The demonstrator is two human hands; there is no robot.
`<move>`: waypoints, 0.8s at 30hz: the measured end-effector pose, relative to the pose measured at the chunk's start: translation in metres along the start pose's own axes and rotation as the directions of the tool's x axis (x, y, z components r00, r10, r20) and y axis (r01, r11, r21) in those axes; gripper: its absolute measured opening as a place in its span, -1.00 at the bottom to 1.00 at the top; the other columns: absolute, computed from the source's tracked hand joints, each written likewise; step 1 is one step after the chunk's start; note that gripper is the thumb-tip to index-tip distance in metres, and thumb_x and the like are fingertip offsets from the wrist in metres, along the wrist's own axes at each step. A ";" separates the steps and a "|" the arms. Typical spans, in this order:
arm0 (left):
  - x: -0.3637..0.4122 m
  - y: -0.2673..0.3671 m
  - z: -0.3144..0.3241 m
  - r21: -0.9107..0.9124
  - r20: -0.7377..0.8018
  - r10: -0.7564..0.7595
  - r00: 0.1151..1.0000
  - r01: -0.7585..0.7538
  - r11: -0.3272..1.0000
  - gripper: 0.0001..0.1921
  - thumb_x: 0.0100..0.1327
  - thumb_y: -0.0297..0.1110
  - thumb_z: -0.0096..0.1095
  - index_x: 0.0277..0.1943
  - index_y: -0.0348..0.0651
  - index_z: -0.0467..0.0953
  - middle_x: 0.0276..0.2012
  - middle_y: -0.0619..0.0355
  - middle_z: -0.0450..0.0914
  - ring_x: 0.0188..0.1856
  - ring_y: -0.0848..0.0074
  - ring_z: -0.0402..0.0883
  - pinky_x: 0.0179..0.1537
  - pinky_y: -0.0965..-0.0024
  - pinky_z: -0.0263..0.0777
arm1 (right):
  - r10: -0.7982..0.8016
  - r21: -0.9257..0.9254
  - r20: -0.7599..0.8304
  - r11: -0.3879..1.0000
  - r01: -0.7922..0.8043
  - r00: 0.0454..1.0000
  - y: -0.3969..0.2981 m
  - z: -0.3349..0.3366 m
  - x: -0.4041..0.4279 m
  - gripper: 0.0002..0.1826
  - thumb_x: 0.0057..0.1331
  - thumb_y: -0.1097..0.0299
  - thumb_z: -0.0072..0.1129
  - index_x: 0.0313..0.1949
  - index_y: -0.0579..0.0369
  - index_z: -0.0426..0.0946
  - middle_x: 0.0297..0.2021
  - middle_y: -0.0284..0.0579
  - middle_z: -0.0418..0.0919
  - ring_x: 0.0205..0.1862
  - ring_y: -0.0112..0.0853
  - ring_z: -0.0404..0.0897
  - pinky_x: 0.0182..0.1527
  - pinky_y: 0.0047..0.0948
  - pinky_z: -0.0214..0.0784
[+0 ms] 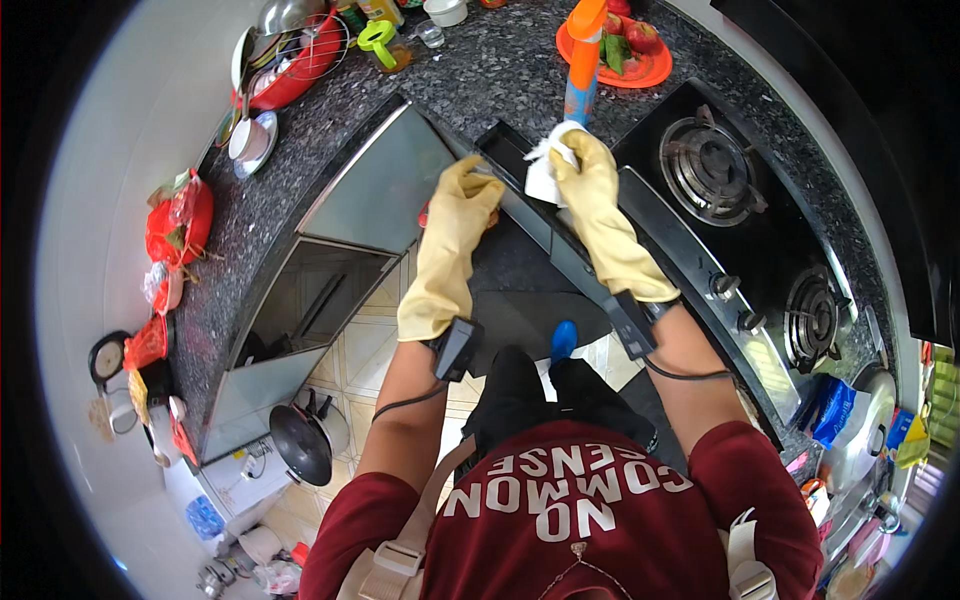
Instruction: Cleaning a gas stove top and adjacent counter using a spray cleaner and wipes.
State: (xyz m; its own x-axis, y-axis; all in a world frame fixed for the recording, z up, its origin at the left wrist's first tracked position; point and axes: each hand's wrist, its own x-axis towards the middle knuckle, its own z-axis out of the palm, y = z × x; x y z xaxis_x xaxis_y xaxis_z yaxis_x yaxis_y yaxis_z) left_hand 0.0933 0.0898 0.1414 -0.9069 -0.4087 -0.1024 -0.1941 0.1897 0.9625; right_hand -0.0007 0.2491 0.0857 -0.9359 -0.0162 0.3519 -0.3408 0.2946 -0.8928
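Both my hands wear long cream rubber gloves. My right hand (585, 165) grips a white cloth or paper wipe (543, 180) beside the black edge of the gas stove (637, 172). Close behind it an orange and blue spray bottle (583, 67) stands upright on the speckled stone counter (495, 75). My left hand (472, 187) is at the top edge of a grey cabinet front, its fingers curled; whether they hold something is unclear. A small red thing (423, 214) shows partly behind that glove.
An orange plate (652, 71) with apples lies behind the stove. At the back left are a red basin (300, 75) of dishes and a green-lidded jug (381, 45). A cabinet door (382, 180) stands left of my left hand. A black wok (301, 444) is low at left.
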 end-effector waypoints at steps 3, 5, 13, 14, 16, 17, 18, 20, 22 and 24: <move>0.054 -0.007 -0.023 0.235 -0.006 0.066 0.998 -0.063 0.970 -0.54 0.20 -0.45 0.33 0.18 -0.33 0.52 -0.15 0.00 0.70 -0.14 0.36 0.70 -0.07 0.37 0.55 | -0.061 -0.158 0.061 0.985 0.070 0.996 -0.013 0.043 0.021 -0.79 0.15 0.51 0.34 -0.19 0.14 0.58 -0.33 0.04 0.62 -0.25 -0.08 0.64 -0.15 -0.17 0.48; 0.091 -0.024 -0.031 0.539 0.065 0.148 0.987 -0.159 0.827 -0.55 0.25 -0.40 0.25 0.21 -0.27 0.52 -0.14 0.06 0.71 -0.26 0.48 0.67 -0.22 0.44 0.53 | -0.442 -0.125 0.042 0.888 0.443 0.896 0.015 0.066 0.030 -0.84 0.15 0.47 0.27 -0.24 0.12 0.59 -0.38 0.06 0.60 -0.27 -0.03 0.62 -0.18 -0.11 0.46; 0.157 -0.069 -0.034 0.556 0.246 -0.010 0.969 -0.133 0.820 -0.73 0.20 -0.32 0.39 -0.06 -0.19 0.69 -0.25 -0.03 0.73 -0.18 0.19 0.72 -0.10 0.26 0.56 | 0.833 -0.239 -0.216 0.460 -0.855 0.509 -0.016 0.132 0.062 -0.76 0.23 0.32 0.12 -0.62 -0.06 0.46 -0.54 -0.26 0.53 -0.55 -0.36 0.56 -0.50 -0.35 0.39; 0.160 -0.071 -0.035 0.552 0.256 -0.015 0.967 -0.133 0.823 -0.73 0.20 -0.32 0.39 -0.06 -0.19 0.69 -0.25 -0.03 0.73 -0.18 0.19 0.72 -0.10 0.26 0.56 | 0.835 -0.241 -0.225 0.452 -0.859 0.502 -0.008 0.126 0.060 -0.76 0.23 0.32 0.12 -0.62 -0.06 0.46 -0.54 -0.26 0.53 -0.55 -0.36 0.56 -0.50 -0.35 0.39; 0.168 -0.074 -0.033 0.500 0.289 -0.150 0.946 -0.015 0.866 -0.73 0.20 -0.30 0.42 -0.05 -0.13 0.70 -0.28 0.03 0.74 -0.25 0.29 0.73 -0.15 0.33 0.57 | -0.290 -0.689 0.386 0.541 0.483 0.876 0.022 0.103 0.051 -0.75 0.20 0.38 0.14 -0.65 -0.03 0.41 -0.57 -0.27 0.52 -0.51 -0.39 0.57 -0.49 -0.39 0.38; 0.175 -0.075 -0.026 0.469 0.318 -0.207 0.925 0.036 0.882 -0.73 0.20 -0.29 0.44 -0.05 -0.11 0.71 -0.30 0.06 0.74 -0.28 0.34 0.73 -0.18 0.37 0.58 | -0.281 -0.706 0.378 0.529 0.471 0.882 0.033 0.104 0.050 -0.75 0.20 0.38 0.14 -0.65 -0.03 0.41 -0.57 -0.27 0.52 -0.51 -0.39 0.57 -0.49 -0.39 0.38; 0.179 -0.087 -0.024 0.465 0.331 -0.203 0.922 0.028 0.885 -0.73 0.20 -0.29 0.44 -0.05 -0.11 0.71 -0.30 0.06 0.74 -0.28 0.34 0.73 -0.18 0.37 0.58 | -0.473 -0.423 0.162 0.760 0.494 0.866 0.044 0.110 0.051 -0.81 0.14 0.48 0.15 -0.61 -0.03 0.43 -0.60 -0.25 0.50 -0.52 -0.35 0.56 -0.48 -0.37 0.36; 0.190 -0.113 -0.014 0.352 0.385 0.002 0.923 -0.149 0.924 -0.74 0.20 -0.33 0.44 -0.06 -0.16 0.71 -0.31 0.10 0.75 -0.32 0.46 0.71 -0.19 0.46 0.56 | -0.556 -0.084 -0.122 0.831 0.550 0.822 0.048 0.114 0.059 -0.83 0.08 0.58 0.16 -0.57 -0.03 0.45 -0.63 -0.23 0.47 -0.53 -0.31 0.54 -0.46 -0.35 0.34; 0.187 -0.116 -0.023 0.270 0.375 -0.109 0.921 0.003 0.963 -0.74 0.19 -0.35 0.45 -0.07 -0.21 0.70 -0.30 0.10 0.75 -0.31 0.49 0.71 -0.18 0.47 0.55 | -0.608 -0.586 -0.038 0.656 0.475 0.793 0.042 0.128 0.046 -0.86 0.04 0.58 0.19 -0.50 0.00 0.47 -0.50 -0.27 0.52 -0.46 -0.35 0.53 -0.38 -0.35 0.34; 0.178 -0.100 -0.030 0.072 0.381 -0.239 0.893 0.229 0.971 -0.74 0.18 -0.39 0.45 -0.10 -0.35 0.68 -0.29 0.08 0.76 -0.28 0.56 0.70 -0.17 0.51 0.53 | 0.247 -0.729 0.258 0.685 0.020 0.934 0.018 0.120 0.048 -0.86 0.12 0.22 0.27 -0.46 -0.06 0.53 -0.24 -0.19 0.62 -0.05 -0.19 0.57 0.03 -0.11 0.33</move>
State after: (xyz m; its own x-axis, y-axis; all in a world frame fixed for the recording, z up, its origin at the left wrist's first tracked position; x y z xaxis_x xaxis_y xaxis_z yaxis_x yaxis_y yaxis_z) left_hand -0.0371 -0.0284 0.0340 -0.9060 -0.0704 -0.4174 -0.4233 0.1548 0.8926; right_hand -0.0622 0.1390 0.0523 -0.9814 -0.1887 0.0362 -0.1873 0.8975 -0.3992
